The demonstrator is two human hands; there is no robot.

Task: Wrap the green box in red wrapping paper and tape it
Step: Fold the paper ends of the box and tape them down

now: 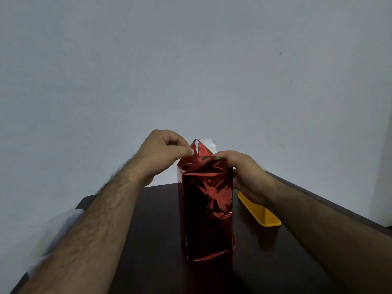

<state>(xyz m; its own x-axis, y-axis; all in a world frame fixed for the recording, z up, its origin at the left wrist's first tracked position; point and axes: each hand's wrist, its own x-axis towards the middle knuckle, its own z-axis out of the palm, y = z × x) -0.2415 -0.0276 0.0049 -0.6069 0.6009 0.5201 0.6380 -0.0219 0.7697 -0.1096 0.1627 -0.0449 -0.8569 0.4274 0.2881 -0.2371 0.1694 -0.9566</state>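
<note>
Standing on dark table (148,240), grey wall (191,60) behind

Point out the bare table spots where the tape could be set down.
Bare dark table lies between the left forearm and the red-wrapped box, and in front of the yellow holder. It is crowded between box and holder, under the right hand.

Two bare, hairy forearms, left hand (163,151), right hand (246,172)

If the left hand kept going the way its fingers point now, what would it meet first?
Probably the upright flap of red wrapping paper at the box top: the left hand already pinches the paper beside it. Depth is unclear.
</note>
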